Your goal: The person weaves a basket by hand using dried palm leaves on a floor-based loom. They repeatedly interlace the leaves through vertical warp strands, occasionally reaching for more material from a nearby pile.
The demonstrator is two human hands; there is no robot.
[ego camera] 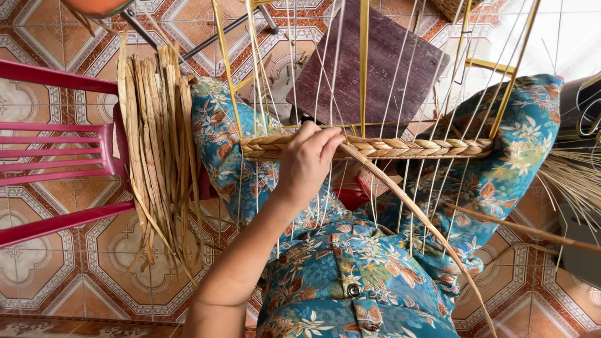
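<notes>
The left hand rests on the plaited band of pale straw-coloured fibre, which runs horizontally across a frame of thin white and yellow upright wire rods. The fingers are curled together over the left portion of the band, clamped on the plait where a long loose flat strand of tan fibre leaves it. That strand slants down and to the right from the hand, across the lap, toward the bottom edge of the view.

The frame stands between the knees of the person, who wears a blue floral-print garment. The band sits across the rods at knee height, spanning from the left knee to the right knee.

A bundle of dried flat tan fibre strips hangs over the edge of a pink plastic slatted chair, just beside the left knee. A dark purple-brown square board lies on the patterned tiled floor behind the rods. The right hand is out of view.
</notes>
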